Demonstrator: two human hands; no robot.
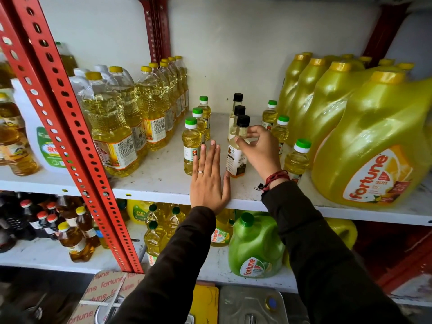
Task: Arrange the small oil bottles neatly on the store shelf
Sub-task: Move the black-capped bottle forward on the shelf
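Small oil bottles stand on the white shelf (163,178). Three green-capped bottles (191,146) form a row on the left. Three black-capped bottles make a middle row, and the front black-capped bottle (236,157) has my right hand (259,148) gripping its shoulder. On the right stand three more green-capped bottles (297,160), one nearer the front. My left hand (209,181) lies flat with fingers straight, between the left and middle rows, its side close to the front green-capped bottle.
Tall clear oil bottles (112,127) crowd the shelf's left side. Large yellow jugs (374,141) fill the right side. A red perforated upright (70,127) crosses at the left. Below, a green jug (254,249) and more bottles stand on a lower shelf.
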